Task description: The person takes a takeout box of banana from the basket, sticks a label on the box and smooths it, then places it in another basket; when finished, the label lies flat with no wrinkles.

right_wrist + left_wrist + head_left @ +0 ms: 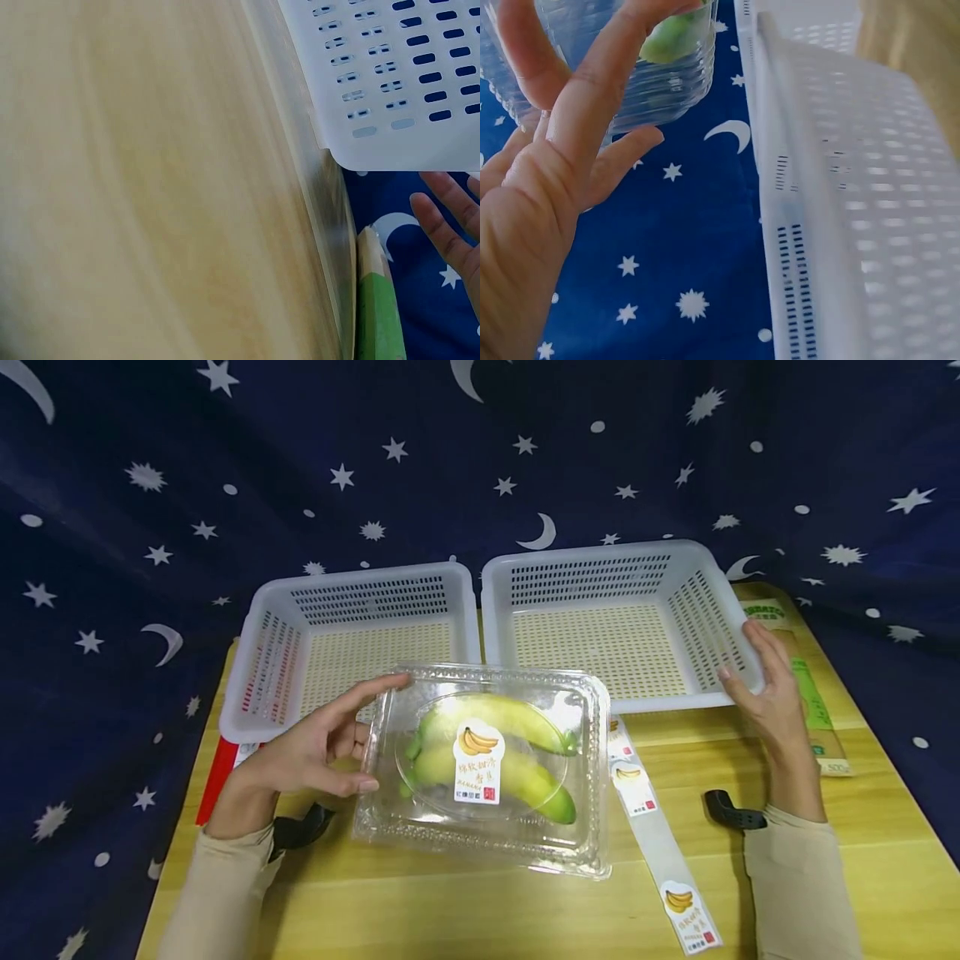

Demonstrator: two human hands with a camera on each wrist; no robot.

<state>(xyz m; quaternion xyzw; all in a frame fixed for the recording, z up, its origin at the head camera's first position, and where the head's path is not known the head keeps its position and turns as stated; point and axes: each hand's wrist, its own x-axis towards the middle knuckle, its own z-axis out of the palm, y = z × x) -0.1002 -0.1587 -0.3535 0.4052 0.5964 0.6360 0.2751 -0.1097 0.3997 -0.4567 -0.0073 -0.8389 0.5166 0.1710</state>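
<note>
A clear plastic clamshell box (480,839) holds green-yellow bananas (536,785) and carries a banana label (477,764) on its lid. My left hand (318,743) grips the box by its left side, thumb on the near part of that edge and a finger on the far corner. In the left wrist view the fingers spread around the box wall (660,94). My right hand (780,702) is at the right side of the right white basket (727,618), its fingers extended at the rim; firm contact is unclear.
Another white basket (360,581) stands behind the box on the left. A strip of banana stickers (656,843) lies on the wooden table (420,910). A green and brown package (813,702) is at the right, something red (217,781) at the left. A starry dark-blue cloth (450,485) hangs behind.
</note>
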